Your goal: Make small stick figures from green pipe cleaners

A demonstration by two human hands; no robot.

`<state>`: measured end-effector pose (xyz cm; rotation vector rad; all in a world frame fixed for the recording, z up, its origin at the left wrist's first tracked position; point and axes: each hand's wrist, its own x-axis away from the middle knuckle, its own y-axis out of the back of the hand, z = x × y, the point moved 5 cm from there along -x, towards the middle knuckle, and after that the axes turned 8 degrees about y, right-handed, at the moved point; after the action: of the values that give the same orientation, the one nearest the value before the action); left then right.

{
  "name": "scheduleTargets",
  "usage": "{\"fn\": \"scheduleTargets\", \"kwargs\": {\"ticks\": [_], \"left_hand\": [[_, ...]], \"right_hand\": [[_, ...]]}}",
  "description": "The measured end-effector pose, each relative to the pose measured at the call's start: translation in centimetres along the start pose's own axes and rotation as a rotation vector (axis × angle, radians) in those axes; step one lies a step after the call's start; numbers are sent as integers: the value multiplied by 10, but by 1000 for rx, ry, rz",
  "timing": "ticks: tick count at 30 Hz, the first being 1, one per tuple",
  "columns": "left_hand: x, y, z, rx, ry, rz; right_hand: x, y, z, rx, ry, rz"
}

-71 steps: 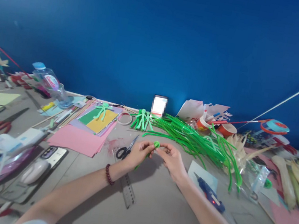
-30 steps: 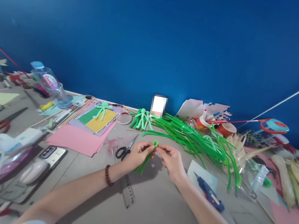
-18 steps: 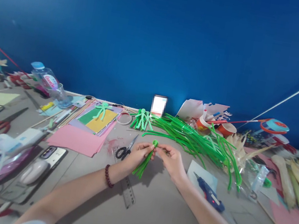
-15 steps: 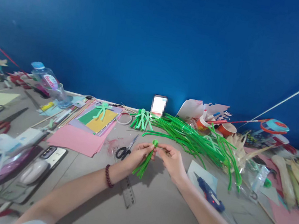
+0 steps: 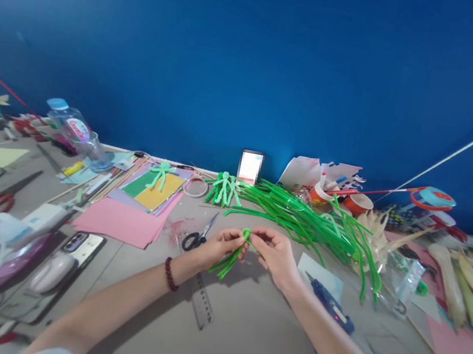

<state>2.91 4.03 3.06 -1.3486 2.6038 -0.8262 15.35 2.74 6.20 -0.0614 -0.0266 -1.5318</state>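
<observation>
A small bundle of green pipe cleaners (image 5: 228,264) hangs between my hands, with a rounded knob at its top and loose ends trailing down to the left. My left hand (image 5: 223,246), with a beaded bracelet at the wrist, is closed on the bundle just under the knob. From the other side my right hand (image 5: 274,253) pinches at the knob with thumb and forefinger. Behind the hands, light and dark green pipe-cleaner figures (image 5: 224,189) stand by the wall, and a long heap of green pipe cleaners (image 5: 303,216) stretches to the right.
Black scissors (image 5: 198,237) and a clear ruler (image 5: 202,305) lie beside my left forearm. A blue glue gun (image 5: 330,306) rests right of my right forearm. Pink paper (image 5: 119,220), a phone (image 5: 87,245) and a plastic bottle (image 5: 74,127) are on the left.
Both hands have shifted slightly right with the bundle. My right fingers have come in closer over the knob, and the loose ends tilt more to the left.
</observation>
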Motion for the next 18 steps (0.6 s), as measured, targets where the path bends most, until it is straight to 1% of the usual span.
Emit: {"fn": "scheduleTargets", "kwargs": {"ticks": [2,4,7,9,12,14,16,18], "left_hand": [[0,1,0,-35,-5,17],[0,0,-2,-87,-14,27],[0,1,-8,-203,-82,-7],[1,3,-15,-340,-197,-68],[6,7,-28,-627,-465,-221],[12,9,-34,-774,-627,-321],[16,9,-37,-847,-729,-370],[20,7,-37,-884,-786,-378]], "right_hand": [[1,0,3,65,62,5],[2,1,9,158,164,21],[2,2,19,276,344,21],[2,3,24,299,412,20],[2,4,27,278,422,22],[3,5,32,274,457,8],[6,3,38,300,536,8],[11,0,43,339,629,26]]}}
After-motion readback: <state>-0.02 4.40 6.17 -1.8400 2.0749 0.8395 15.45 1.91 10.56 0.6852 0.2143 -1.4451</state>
